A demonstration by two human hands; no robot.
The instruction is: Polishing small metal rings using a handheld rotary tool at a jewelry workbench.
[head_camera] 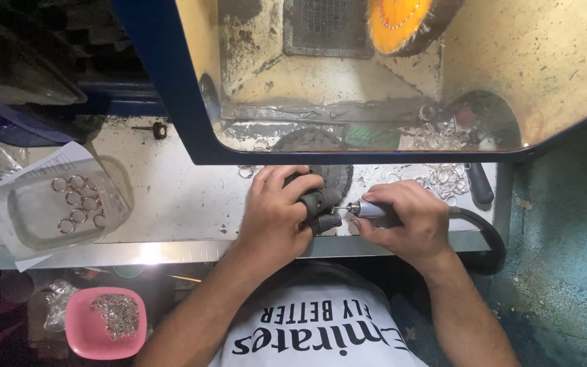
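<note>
I look down on my left hand (276,214), curled tight, its thumb and forefinger sheathed in dark, ribbed finger guards (317,204). Whatever small piece is pinched between them is too tiny for me to make out. My right hand (405,221) is wrapped fully around a slim rotary handpiece (368,209), a smooth grey metal barrel ending in a fine bit that points left and meets the guarded fingertips. A thick black cable (487,234) loops away from it to the right.

Both hands rest on a scuffed, pale workbench (185,200) streaked with grime, just ahead of a round, dark, fuzzy pad (331,173). A loose heap of thin silvery rings (446,178) lies just right of the hands, beside a black tool handle (480,183). Above, a clear scratched shield in a blue frame (171,88) covers a dusty chamber with an orange cloth buffing wheel (402,24).

At far left a clear plastic tray (18,217) holds several coppery rings (76,200). Below the bench edge, a pink dish (83,333) contains a pile of shiny rings.
</note>
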